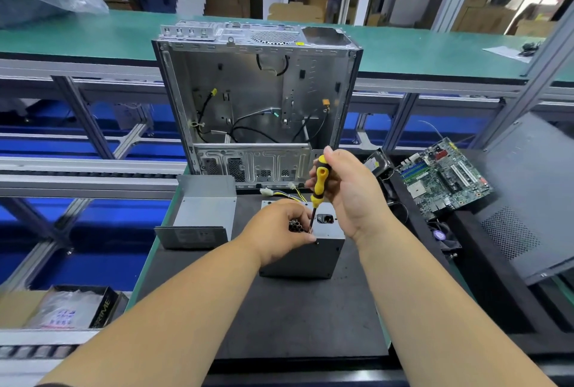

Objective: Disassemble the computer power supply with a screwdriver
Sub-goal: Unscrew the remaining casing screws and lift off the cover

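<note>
A yellow-and-black screwdriver (320,183) is gripped upright in the right hand (348,192), its shaft angled down to the front top edge of the grey power supply (306,250). The power supply is steadied by the left hand (279,231), whose fingers are curled over its top. It stands on a black mat (285,318) covering a green workbench (155,250). Behind the power supply, an emptied computer case (257,101) is stood open, loose cables inside. To its right a motherboard (444,180) is laid; to its left, a bent metal cover (202,212).
</note>
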Motion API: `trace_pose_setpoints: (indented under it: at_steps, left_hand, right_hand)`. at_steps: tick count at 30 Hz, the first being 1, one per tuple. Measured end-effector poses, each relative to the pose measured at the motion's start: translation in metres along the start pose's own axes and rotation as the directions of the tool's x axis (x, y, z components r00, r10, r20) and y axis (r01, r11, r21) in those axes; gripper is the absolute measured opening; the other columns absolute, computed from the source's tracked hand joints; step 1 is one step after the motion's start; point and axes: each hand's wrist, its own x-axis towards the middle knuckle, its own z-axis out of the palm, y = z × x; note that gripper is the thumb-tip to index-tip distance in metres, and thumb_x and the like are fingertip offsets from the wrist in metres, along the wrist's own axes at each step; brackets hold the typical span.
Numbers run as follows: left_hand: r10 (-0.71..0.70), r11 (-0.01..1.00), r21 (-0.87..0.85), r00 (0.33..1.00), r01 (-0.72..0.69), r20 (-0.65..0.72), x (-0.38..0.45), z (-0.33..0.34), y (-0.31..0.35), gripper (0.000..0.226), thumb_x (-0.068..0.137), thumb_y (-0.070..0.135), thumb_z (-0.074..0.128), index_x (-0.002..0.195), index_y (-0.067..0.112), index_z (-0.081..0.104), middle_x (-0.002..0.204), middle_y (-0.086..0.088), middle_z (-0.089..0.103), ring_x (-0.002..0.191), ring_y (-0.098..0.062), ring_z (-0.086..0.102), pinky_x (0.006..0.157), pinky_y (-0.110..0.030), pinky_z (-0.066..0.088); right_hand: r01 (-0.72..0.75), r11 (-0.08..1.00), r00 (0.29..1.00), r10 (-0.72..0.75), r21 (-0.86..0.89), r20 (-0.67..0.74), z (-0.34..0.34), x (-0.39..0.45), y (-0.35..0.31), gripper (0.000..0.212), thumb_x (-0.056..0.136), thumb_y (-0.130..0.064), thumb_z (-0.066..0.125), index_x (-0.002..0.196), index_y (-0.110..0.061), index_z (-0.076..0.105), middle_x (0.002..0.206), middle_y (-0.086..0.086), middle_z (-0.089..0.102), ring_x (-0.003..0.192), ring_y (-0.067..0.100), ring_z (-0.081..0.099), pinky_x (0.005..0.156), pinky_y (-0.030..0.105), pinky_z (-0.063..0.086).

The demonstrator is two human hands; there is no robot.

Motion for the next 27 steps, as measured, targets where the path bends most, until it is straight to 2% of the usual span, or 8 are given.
trace_pose_setpoints:
  at_steps: [4, 8, 11, 16, 19, 21, 23, 27]
  left_hand:
    - [-0.003, 1.0, -0.003, 1.0, 0.003, -0.005, 0.0, 0.0, 0.0, 0.022, 0.074, 0.023, 0.085, 0.068, 0.029, 0.064, 0.089, 0.026, 0.06, 0.095, 0.009, 0.056, 0.088, -0.021, 0.044]
    - [0.005, 1.0, -0.008, 1.0, -0.005, -0.002, -0.001, 0.0, 0.0, 0.028, 0.073, 0.022, 0.085, 0.063, 0.034, 0.061, 0.09, 0.021, 0.061, 0.096, 0.005, 0.057, 0.093, -0.031, 0.048]
    - [-0.003, 1.0, -0.008, 1.0, 0.003, -0.008, 0.0, 0.0, 0.0, 0.031, 0.072, 0.024, 0.085, 0.061, 0.038, 0.059, 0.091, 0.021, 0.061, 0.094, 0.004, 0.057, 0.093, -0.035, 0.049]
    - [0.018, 1.0, -0.014, 1.0, -0.019, -0.005, 0.0, 0.001, 0.0, 0.03, 0.072, 0.022, 0.085, 0.063, 0.035, 0.06, 0.093, 0.018, 0.062, 0.099, -0.001, 0.059, 0.096, -0.037, 0.048]
    - [0.031, 0.999, -0.015, 0.999, -0.031, -0.009, 0.0, 0.002, 0.0, 0.026, 0.073, 0.019, 0.085, 0.066, 0.029, 0.062, 0.096, 0.015, 0.064, 0.104, -0.003, 0.06, 0.098, -0.036, 0.047]
    - [0.022, 1.0, -0.008, 1.0, -0.022, -0.008, -0.001, 0.002, 0.001, 0.025, 0.073, 0.021, 0.085, 0.067, 0.03, 0.062, 0.096, 0.015, 0.064, 0.105, -0.002, 0.059, 0.098, -0.035, 0.047]
    - [0.022, 1.0, -0.003, 1.0, -0.022, -0.002, -0.001, 0.001, 0.001, 0.026, 0.074, 0.022, 0.085, 0.067, 0.03, 0.062, 0.096, 0.014, 0.063, 0.105, -0.003, 0.06, 0.098, -0.035, 0.047]
    - [0.028, 1.0, -0.005, 1.0, -0.028, -0.002, -0.002, 0.0, 0.002, 0.029, 0.074, 0.02, 0.084, 0.064, 0.031, 0.06, 0.092, 0.015, 0.062, 0.104, -0.002, 0.06, 0.094, -0.033, 0.048]
  right_hand:
    - [-0.045, 0.992, 0.999, 0.046, 0.116, 0.0, 0.006, -0.001, -0.002, 0.033, 0.104, -0.027, 0.049, 0.082, -0.006, 0.062, 0.068, 0.003, 0.063, 0.063, 0.016, 0.06, 0.068, 0.031, 0.054]
    - [-0.07, 0.988, 0.998, 0.07, 0.141, 0.005, 0.015, -0.001, 0.002, 0.051, 0.108, -0.037, 0.034, 0.072, -0.01, 0.057, 0.059, 0.0, 0.047, 0.054, 0.014, 0.041, 0.059, 0.026, 0.038]
    - [-0.041, 0.99, 0.999, 0.042, 0.132, -0.004, 0.018, -0.002, 0.006, 0.052, 0.107, -0.043, 0.03, 0.072, -0.013, 0.054, 0.057, -0.002, 0.042, 0.053, 0.013, 0.034, 0.056, 0.025, 0.033]
    - [0.05, 0.998, 0.999, -0.051, 0.049, 0.005, 0.013, -0.002, 0.01, 0.031, 0.104, -0.037, 0.042, 0.079, -0.017, 0.042, 0.066, -0.004, 0.049, 0.057, 0.014, 0.04, 0.064, 0.03, 0.035]
    - [0.036, 0.996, 0.999, -0.036, 0.076, 0.001, 0.009, -0.001, 0.007, 0.03, 0.092, -0.042, 0.053, 0.078, -0.016, 0.046, 0.068, -0.004, 0.058, 0.059, 0.014, 0.052, 0.066, 0.03, 0.044]
    - [0.025, 0.997, 1.0, -0.025, 0.067, 0.009, 0.006, -0.002, 0.005, 0.028, 0.093, -0.04, 0.056, 0.079, -0.015, 0.054, 0.071, -0.004, 0.062, 0.063, 0.013, 0.059, 0.072, 0.032, 0.05]
    - [0.01, 0.999, 1.0, -0.011, 0.037, 0.013, 0.005, -0.003, 0.003, 0.03, 0.1, -0.036, 0.052, 0.082, -0.013, 0.061, 0.072, -0.002, 0.063, 0.065, 0.013, 0.061, 0.074, 0.032, 0.052]
    - [-0.025, 0.995, 1.0, 0.023, 0.099, 0.022, 0.013, -0.003, 0.001, 0.047, 0.108, -0.035, 0.036, 0.075, -0.01, 0.06, 0.062, 0.001, 0.053, 0.055, 0.014, 0.049, 0.062, 0.028, 0.043]
